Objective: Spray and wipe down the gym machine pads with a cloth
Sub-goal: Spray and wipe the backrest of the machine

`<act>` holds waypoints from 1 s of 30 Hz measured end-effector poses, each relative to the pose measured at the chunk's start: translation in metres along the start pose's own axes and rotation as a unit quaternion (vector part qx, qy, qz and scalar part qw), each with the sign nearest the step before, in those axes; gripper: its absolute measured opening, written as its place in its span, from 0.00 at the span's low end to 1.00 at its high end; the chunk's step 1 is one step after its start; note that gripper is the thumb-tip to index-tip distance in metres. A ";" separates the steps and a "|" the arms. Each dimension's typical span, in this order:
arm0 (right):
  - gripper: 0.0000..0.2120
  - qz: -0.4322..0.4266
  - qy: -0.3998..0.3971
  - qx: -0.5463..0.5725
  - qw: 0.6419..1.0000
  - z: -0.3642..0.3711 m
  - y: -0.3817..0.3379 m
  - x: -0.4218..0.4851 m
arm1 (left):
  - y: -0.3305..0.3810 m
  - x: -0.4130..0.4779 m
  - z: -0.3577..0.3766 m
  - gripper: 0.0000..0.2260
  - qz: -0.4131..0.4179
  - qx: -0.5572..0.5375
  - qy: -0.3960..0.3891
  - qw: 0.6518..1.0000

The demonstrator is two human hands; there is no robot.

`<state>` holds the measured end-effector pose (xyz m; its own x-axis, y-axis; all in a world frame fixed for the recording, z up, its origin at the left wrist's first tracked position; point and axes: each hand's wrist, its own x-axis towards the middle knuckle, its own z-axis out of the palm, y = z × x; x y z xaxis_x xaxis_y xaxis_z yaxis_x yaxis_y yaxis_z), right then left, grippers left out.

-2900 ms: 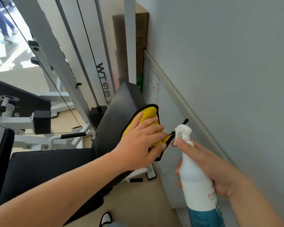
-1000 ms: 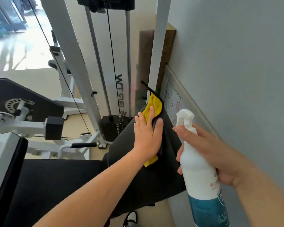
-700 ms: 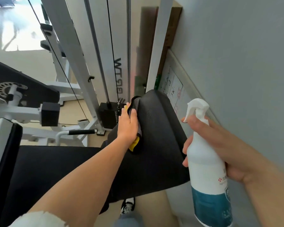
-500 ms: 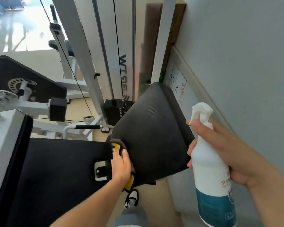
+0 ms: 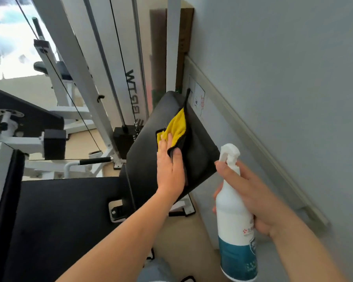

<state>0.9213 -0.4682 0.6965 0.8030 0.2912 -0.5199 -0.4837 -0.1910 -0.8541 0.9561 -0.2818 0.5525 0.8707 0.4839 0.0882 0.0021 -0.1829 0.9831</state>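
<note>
A tilted black back pad (image 5: 147, 159) of the gym machine rises in the middle of the view. My left hand (image 5: 170, 167) lies flat on it, pressing a yellow cloth with black edging (image 5: 176, 127) against its surface. A flat black seat pad (image 5: 59, 216) lies lower left, joined to the back pad by a white bracket (image 5: 115, 210). My right hand (image 5: 251, 192) holds a white spray bottle with a teal label (image 5: 233, 218) upright to the right of the pad, forefinger by the trigger.
A grey wall (image 5: 283, 78) with a rail runs close on the right. White frame posts (image 5: 80, 78) and cables stand behind the pad, with a black weight stack (image 5: 123, 139). Another black and white machine (image 5: 18, 127) sits at left. My shoe shows at the bottom.
My left hand slid the cloth from the pad's top down its left edge to the lower corner, then back up onto the pad's face. The bottle stayed beside the pad.
</note>
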 end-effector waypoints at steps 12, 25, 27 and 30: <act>0.17 -0.007 0.065 0.031 0.997 0.063 0.063 -0.003 | 0.013 0.024 -0.027 0.26 0.104 0.102 -0.137 0.980; 0.31 -0.017 0.189 0.153 0.970 0.114 0.153 0.019 | -0.033 -0.025 -0.085 0.28 -0.325 0.032 -0.096 0.940; 0.33 -0.034 0.190 0.166 0.967 0.107 0.158 0.027 | 0.003 -0.011 -0.073 0.26 -0.177 0.043 -0.148 0.972; 0.32 -0.059 0.184 0.178 0.965 0.099 0.163 0.037 | 0.020 0.001 -0.062 0.29 0.040 0.102 -0.211 0.971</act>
<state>0.8378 -0.3954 0.5370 0.8973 -0.0743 -0.4352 -0.4176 0.1768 -0.8913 0.9268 -0.2322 0.5826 0.9961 0.0752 0.0468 -0.0137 -0.3912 0.9202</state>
